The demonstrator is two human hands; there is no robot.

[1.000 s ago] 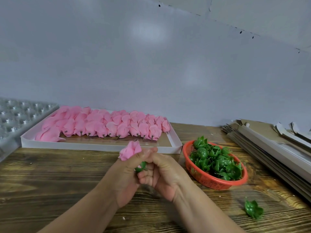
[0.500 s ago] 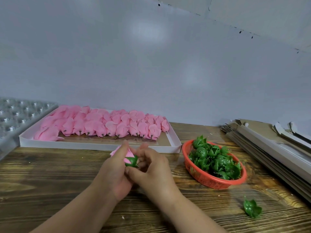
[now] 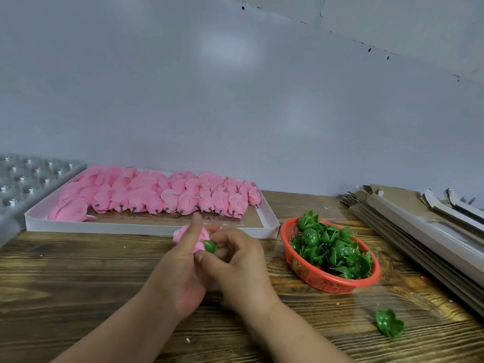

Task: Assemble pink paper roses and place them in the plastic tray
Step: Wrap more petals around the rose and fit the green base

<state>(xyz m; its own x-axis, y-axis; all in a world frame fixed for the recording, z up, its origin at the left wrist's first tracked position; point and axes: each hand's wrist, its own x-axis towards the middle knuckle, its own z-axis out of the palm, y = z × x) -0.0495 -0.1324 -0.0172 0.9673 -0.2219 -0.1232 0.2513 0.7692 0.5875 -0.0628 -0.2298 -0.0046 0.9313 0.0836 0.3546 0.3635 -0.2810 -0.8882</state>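
Observation:
My left hand point(image 3: 180, 268) grips a pink paper rose point(image 3: 180, 235) just in front of the white box point(image 3: 146, 227), thumb up across the petals. My right hand point(image 3: 241, 260) pinches the green calyx point(image 3: 209, 246) at the rose's base, fingers curled round it. Most of the rose is hidden behind my fingers. Several pink rose heads point(image 3: 167, 195) lie in rows inside the white box. The clear plastic tray point(image 3: 28, 179) with round cells shows at the far left edge.
A red basket point(image 3: 314, 280) full of green calyxes point(image 3: 332, 247) stands right of my hands. One loose green calyx point(image 3: 389, 323) lies on the wooden table point(image 3: 65, 279) near the front right. Stacked flat cardboard point(image 3: 419, 226) fills the right side. A grey wall is behind.
Both hands moved away from me toward the white box. The rose has tipped from upright to pointing away, and the green calyx now sits against its base.

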